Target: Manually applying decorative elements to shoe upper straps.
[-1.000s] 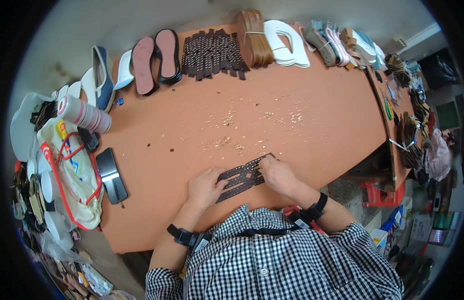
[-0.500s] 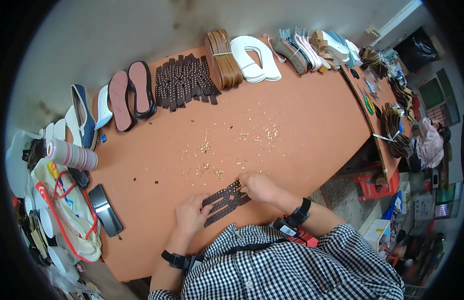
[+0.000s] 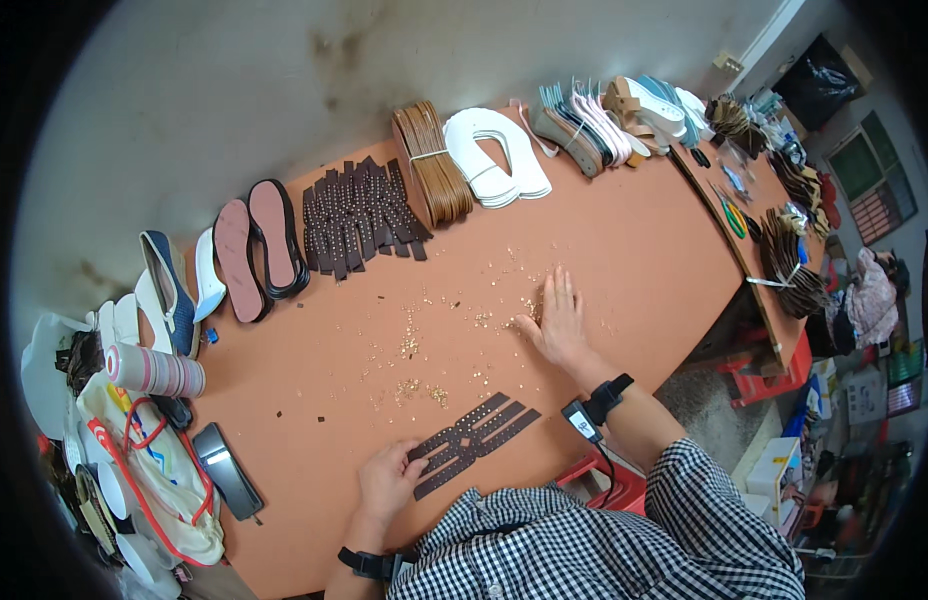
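A dark brown slotted shoe upper (image 3: 466,441), dotted with small studs, lies slantwise near the front edge of the table. My left hand (image 3: 387,482) pinches its left end between thumb and fingers. Farther up and to the right, my right hand (image 3: 558,330) is spread palm down on the tabletop, fingers pointing away from me. Beneath and beside it lie small gold studs (image 3: 481,320), and more gold studs (image 3: 421,390) are scattered between the two hands. Whether any stud is under the right palm is hidden.
Along the back stand studded brown uppers (image 3: 359,215), bundled tan strips (image 3: 434,165), white sole-shaped pieces (image 3: 484,180) and pink-topped soles (image 3: 277,240). On the left are a phone (image 3: 227,470), a striped cylinder (image 3: 154,370) and a cloth bag (image 3: 149,480). Scissors (image 3: 732,215) lie at right.
My right hand has let go of the upper and moved up and right onto the scattered studs, its fingers spreading. The upper now lies flat, its left end still in my left hand.
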A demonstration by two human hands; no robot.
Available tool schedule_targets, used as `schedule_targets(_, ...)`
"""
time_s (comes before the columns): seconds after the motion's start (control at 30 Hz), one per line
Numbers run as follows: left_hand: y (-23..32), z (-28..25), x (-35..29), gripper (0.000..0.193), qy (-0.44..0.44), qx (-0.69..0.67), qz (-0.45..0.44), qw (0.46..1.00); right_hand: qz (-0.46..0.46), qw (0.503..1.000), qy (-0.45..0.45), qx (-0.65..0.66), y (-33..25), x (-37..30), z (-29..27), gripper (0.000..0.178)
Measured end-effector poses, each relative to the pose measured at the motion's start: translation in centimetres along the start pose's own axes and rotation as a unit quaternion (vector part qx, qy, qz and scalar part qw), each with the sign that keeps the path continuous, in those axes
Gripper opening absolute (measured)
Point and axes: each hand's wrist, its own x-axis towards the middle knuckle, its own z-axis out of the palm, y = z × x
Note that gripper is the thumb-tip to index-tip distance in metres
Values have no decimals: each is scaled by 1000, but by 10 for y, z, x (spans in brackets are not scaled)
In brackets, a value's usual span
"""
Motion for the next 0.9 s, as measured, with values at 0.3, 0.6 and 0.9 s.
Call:
schedule_targets(0.3,2,1,0,28,9,24,-11,1000,-28,995,-78,-56,-41,-4,2,96)
schedule_targets(0.6,4,2,1,28,15,9,-15,1000,-98,988,-115,-24,-91,-7,6,97)
schedule_targets(0.9,-1,2,-3,27,14,-16,-21,1000,-86,990,71,85,-46,-6,3,43)
